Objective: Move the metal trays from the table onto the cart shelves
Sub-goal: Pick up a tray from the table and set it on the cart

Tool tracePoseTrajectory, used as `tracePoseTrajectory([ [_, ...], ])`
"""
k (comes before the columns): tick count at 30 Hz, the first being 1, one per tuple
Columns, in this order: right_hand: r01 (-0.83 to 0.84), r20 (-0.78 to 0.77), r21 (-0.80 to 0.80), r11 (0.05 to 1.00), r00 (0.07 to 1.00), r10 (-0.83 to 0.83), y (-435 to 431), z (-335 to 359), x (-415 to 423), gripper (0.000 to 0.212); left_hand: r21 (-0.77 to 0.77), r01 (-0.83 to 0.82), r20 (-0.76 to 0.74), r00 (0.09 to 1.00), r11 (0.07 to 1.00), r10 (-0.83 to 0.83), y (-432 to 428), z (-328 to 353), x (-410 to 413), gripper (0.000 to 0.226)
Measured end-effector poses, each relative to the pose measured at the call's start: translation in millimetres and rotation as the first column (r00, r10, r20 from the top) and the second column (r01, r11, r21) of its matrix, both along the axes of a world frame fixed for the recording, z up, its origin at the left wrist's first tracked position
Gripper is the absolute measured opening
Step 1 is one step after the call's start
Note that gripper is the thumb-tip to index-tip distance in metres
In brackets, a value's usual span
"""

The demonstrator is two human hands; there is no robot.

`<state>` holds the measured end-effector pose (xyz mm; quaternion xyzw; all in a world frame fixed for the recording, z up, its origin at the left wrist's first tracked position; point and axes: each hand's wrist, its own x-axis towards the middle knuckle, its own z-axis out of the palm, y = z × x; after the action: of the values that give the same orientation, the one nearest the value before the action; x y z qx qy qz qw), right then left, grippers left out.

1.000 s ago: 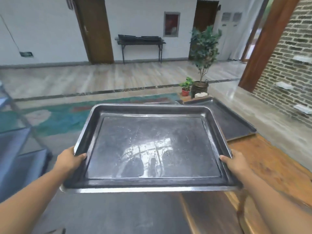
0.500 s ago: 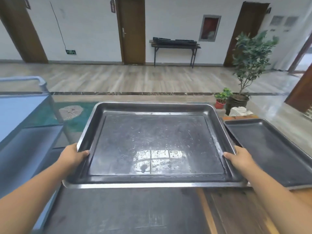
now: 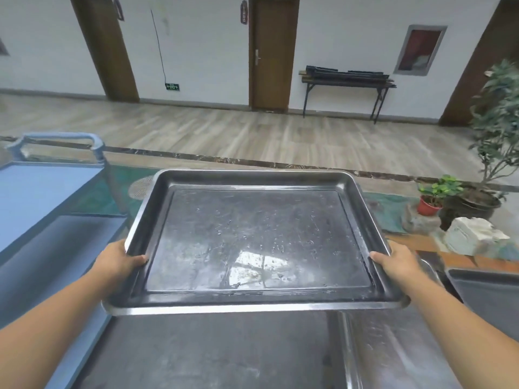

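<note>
The tray [image 3: 258, 242] looks like stiff sheet metal, wide and shallow, and is probably not heavy but awkward. Its glossy rim may be slippery, so the two side rims seem the best hold. It is held level in the air above another tray [image 3: 224, 352], with the blue cart [image 3: 42, 192] to the left. The left grip [image 3: 118, 259] clasps the left rim and the right grip [image 3: 396, 262] the right rim. Both thumbs lie over the lip, the fingers are hidden beneath, and the forearms stretch forward.
</note>
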<state>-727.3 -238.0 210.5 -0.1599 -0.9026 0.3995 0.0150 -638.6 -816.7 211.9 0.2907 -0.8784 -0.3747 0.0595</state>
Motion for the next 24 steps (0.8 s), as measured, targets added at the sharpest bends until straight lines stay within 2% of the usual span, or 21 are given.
tracePoseTrajectory([
  [5, -0.106, 0.024, -0.001, 0.994, 0.994, 0.106, -39, -2, -93, 0.007, -0.007, -0.082, 0.01, 0.997, 0.997, 0.082, -29, 3, -35, 0.02],
  [11, -0.227, 0.042, 0.034, 0.973, 0.973, 0.226, -125, -9, -199, 0.005, 0.013, -0.197, 0.015, 0.98, 0.98, 0.197, -99, -11, -79, 0.018],
  [24, -0.436, 0.037, 0.058, 0.898, 0.9, 0.434, -392, 3, -402, 0.009, 0.004, -0.444, 0.009, 0.896, 0.896, 0.444, -298, -22, -160, 0.017],
])
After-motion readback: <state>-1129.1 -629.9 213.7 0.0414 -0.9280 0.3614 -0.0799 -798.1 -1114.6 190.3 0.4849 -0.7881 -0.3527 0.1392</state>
